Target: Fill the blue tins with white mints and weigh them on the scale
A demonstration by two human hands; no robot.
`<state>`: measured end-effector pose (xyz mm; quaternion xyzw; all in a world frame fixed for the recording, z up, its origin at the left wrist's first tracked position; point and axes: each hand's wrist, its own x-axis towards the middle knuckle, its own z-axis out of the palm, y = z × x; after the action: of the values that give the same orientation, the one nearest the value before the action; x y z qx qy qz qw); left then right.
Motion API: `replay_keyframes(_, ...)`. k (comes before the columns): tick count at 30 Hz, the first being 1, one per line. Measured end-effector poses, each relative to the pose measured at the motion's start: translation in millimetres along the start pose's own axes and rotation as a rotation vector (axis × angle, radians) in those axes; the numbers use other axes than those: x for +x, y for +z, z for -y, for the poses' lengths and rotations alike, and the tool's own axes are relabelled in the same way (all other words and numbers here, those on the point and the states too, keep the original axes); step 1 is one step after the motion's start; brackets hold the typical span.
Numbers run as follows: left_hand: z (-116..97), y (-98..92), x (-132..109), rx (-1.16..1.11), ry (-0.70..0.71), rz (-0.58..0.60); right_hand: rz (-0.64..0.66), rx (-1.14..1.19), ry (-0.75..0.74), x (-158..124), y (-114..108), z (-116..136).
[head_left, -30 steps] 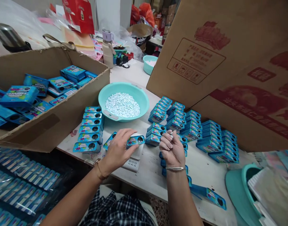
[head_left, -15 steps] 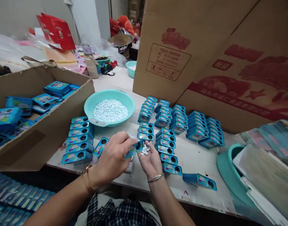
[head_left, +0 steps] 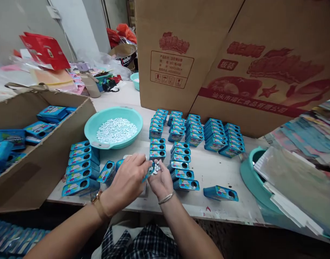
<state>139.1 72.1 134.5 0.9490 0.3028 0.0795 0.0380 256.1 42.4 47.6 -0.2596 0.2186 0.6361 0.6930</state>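
My left hand grips a small blue tin with a round hole, tilted toward my other palm; most of it is hidden behind my fingers. My right hand is cupped palm up around a small heap of white candies, right against the tin's end. Beyond my hands stands a turquoise basin of the same white candies. A leaning blue tin is beside my left wrist. Just right of my right hand runs a row of upright blue tins.
Rows of blue tins stand before a large cardboard carton. Another row is at the left, beside an open carton of tins. One tin stands apart. A turquoise tub with papers is at the right.
My view has shifted slightly, so the scene sits further left. The tin in my left hand has turned, its holed end now down at the candies in my right palm.
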Motion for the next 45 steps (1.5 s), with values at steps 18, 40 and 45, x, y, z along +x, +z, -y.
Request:
replay_keyframes(18, 54, 46.8, -16, -0.435, -0.332, -0.104, 0.021, -0.071, -0.048, -11, -6, 15)
replay_keyframes(40, 92, -4.1, -101, -0.737, -0.612, -0.784, 0.271, -0.324, 0.008, -26, 0, 35)
replay_keyframes(45, 91, -0.1, -95, -0.742, -0.552, -0.721, 0.263, -0.340, 0.004, -25, 1, 30)
